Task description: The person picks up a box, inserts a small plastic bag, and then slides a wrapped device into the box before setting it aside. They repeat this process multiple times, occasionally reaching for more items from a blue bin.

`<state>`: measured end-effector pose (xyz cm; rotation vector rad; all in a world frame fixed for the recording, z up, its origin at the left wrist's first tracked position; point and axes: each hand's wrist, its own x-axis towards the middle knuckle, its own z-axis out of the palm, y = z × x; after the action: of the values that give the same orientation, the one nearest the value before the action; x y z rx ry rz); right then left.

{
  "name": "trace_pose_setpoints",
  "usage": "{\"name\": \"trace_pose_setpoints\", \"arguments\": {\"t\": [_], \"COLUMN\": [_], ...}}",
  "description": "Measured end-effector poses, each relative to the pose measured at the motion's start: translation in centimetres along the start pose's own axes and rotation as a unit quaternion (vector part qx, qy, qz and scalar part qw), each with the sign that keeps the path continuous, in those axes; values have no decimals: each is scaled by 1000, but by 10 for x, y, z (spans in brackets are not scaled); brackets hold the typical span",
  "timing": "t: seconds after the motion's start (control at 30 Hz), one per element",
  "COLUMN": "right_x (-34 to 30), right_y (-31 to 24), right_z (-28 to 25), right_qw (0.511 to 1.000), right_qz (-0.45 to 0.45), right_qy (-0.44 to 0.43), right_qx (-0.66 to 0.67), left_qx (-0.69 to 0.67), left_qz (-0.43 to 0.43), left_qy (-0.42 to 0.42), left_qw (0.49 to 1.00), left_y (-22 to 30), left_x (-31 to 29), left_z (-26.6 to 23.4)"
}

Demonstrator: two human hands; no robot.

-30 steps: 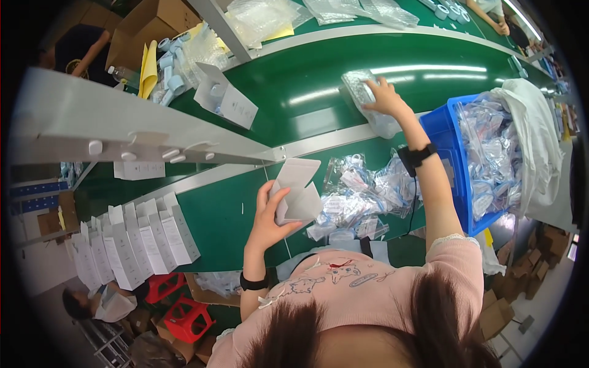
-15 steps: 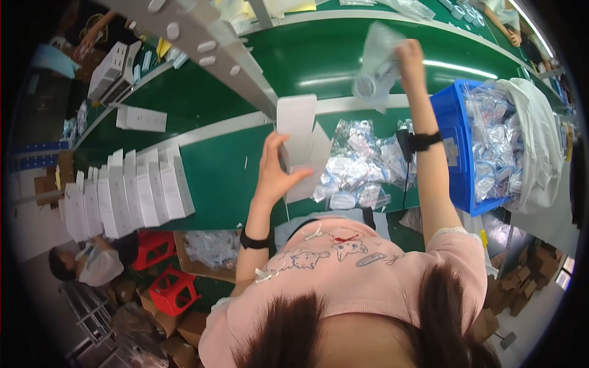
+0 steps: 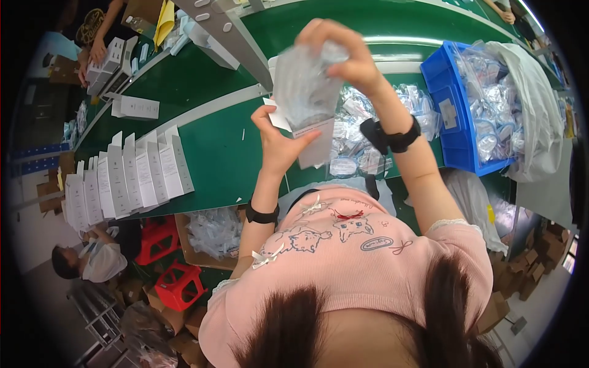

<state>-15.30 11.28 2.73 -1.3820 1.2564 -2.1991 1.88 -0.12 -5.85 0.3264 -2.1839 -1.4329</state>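
Observation:
My left hand [image 3: 279, 138] grips a white carton [image 3: 317, 147] by its sides, tilted above the green bench with its flaps standing open at the far end. At that open end my right hand [image 3: 343, 52] holds a clear plastic bag [image 3: 304, 86], blurred by motion. The bag's near end lies at or inside the carton's mouth; how deep it reaches, I cannot tell. What the bag contains is too smeared to name. Behind the carton, several clear packets [image 3: 362, 129] with silvery and blue contents are heaped on the bench.
A blue bin [image 3: 451, 116] full of similar packets stands at the right, a white sack over its far side. White cartons [image 3: 129, 175] stand in a row at the left; another carton [image 3: 138, 107] lies behind them. A metal post [image 3: 245, 55] rises near my left hand. Red stools [image 3: 178, 285] stand below.
My right hand has brought the plastic bag from the back right to the carton's open end. The left hand still grips the carton, and the whole view has shifted slightly.

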Motion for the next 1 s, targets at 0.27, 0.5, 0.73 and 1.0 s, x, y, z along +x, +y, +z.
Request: {"name": "trace_pose_setpoints", "arguments": {"t": [0.27, 0.5, 0.73, 1.0], "right_x": [-22, -163, -166, -85], "right_y": [-16, 102, 93, 12], "right_z": [-11, -64, -60, 7], "right_qw": [916, 722, 792, 955], "right_qz": [-84, 284, 186, 195], "right_qy": [-87, -90, -86, 213], "right_qx": [-384, -625, -575, -75], "left_qx": [-86, 100, 107, 109], "left_qz": [49, 36, 73, -29], "left_qy": [63, 78, 28, 71], "left_qw": [993, 991, 991, 991], "left_y": [-17, -67, -19, -10], "left_x": [2, -22, -8, 10], "left_z": [-16, -26, -46, -48]}}
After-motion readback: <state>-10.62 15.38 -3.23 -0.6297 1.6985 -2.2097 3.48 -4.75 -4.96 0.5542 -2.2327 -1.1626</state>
